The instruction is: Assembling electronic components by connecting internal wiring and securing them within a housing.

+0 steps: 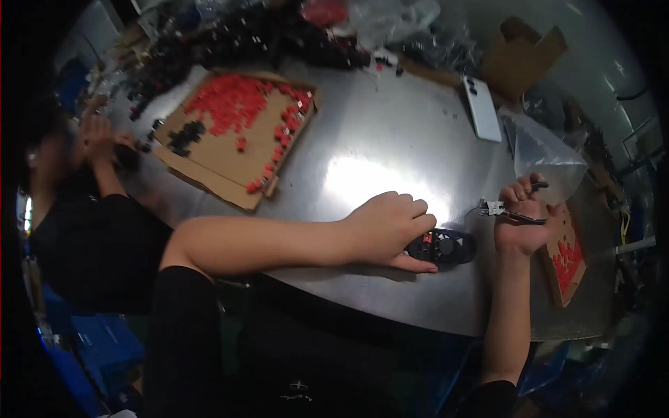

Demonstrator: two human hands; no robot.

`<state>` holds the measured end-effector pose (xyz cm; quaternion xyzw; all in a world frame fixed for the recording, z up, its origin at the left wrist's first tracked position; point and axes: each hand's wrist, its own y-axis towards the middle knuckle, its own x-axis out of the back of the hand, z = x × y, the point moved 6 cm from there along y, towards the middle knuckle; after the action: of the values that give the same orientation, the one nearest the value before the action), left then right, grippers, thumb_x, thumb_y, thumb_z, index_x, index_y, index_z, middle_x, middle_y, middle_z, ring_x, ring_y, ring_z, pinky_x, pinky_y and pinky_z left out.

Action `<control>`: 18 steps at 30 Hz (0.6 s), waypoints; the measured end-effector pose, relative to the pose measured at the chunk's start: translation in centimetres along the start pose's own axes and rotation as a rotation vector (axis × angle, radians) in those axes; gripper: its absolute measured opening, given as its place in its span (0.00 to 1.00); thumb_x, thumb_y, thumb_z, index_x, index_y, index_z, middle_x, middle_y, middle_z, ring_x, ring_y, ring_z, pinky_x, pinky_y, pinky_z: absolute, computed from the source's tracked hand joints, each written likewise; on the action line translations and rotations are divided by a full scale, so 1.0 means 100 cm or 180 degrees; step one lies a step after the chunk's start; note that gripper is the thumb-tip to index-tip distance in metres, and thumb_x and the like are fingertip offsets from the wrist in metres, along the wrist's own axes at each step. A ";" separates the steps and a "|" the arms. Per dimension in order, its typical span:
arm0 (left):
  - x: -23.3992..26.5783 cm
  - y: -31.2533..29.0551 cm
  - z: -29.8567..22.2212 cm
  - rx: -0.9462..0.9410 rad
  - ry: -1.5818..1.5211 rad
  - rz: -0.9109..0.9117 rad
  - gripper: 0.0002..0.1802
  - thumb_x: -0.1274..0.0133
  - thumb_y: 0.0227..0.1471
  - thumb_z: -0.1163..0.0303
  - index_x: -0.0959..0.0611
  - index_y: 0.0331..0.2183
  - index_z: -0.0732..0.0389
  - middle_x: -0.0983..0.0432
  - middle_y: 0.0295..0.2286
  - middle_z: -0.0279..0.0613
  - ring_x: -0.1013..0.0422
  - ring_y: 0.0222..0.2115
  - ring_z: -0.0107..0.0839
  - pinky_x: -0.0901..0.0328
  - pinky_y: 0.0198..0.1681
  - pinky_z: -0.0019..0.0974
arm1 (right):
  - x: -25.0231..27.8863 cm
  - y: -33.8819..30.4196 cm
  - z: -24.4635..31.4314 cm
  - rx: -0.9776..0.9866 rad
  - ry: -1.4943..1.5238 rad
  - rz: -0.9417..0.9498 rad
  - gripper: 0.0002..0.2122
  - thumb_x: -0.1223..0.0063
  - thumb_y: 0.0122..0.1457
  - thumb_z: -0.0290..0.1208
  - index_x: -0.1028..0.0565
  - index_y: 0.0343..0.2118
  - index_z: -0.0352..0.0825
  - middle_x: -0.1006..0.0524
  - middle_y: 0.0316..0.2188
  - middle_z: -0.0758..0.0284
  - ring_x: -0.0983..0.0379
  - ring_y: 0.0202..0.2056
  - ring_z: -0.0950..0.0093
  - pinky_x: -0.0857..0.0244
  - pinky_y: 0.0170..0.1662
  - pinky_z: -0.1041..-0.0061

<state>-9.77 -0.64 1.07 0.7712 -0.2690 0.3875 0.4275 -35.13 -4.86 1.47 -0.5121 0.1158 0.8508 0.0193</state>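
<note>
My left hand (390,226) reaches across from the left and grips a black oblong housing (453,248) on the table. A round fan-like part and a small red piece show on the housing; my fingers cover its left end. To the right, my right hand (521,219) is palm up with curled fingers. It holds a plier-like tool (524,219) with dark handles. At the tool's left end is a small pale metal piece (493,207) with a thin dark wire beside it; whether it belongs to the tool I cannot make out.
A cardboard tray (221,157) of red and black pieces lies at left; another tray (580,272) with red pieces is at right. A white phone (482,111), clear plastic bag (543,150) and open carton (519,59) sit behind. A co-worker's hands (97,139) are far left.
</note>
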 end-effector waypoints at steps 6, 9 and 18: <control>0.035 0.005 0.024 0.1632 -0.0997 0.0489 0.33 0.39 0.54 0.38 0.16 0.34 0.64 0.19 0.30 0.53 0.21 0.34 0.45 0.29 0.39 0.43 | 0.053 0.020 -0.006 0.0057 -0.0228 -0.0871 0.35 0.61 0.65 0.66 0.29 0.48 0.29 0.33 0.33 0.64 0.39 0.33 0.71 0.40 0.38 0.71; 0.057 -0.022 0.086 0.3024 -0.2328 -0.0488 0.34 0.45 0.61 0.39 0.15 0.41 0.66 0.23 0.25 0.38 0.29 0.26 0.28 0.32 0.32 0.35 | 0.048 0.022 -0.013 -0.0081 -0.0341 -0.0629 0.35 0.62 0.65 0.68 0.29 0.48 0.31 0.32 0.31 0.65 0.38 0.31 0.71 0.39 0.37 0.72; 0.274 -0.220 0.287 0.3688 -0.3525 -0.3726 0.23 0.32 0.55 0.48 0.26 0.30 0.52 0.38 0.20 0.24 0.43 0.16 0.17 0.49 0.17 0.21 | 0.032 0.024 -0.027 -0.0245 -0.0430 -0.0537 0.32 0.62 0.68 0.65 0.29 0.48 0.34 0.28 0.29 0.64 0.32 0.28 0.70 0.37 0.34 0.73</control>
<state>32.37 -17.09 4.24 0.9445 0.2234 -0.2280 -0.0775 -34.72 -8.07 -2.12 -0.4620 0.0379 0.8826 0.0789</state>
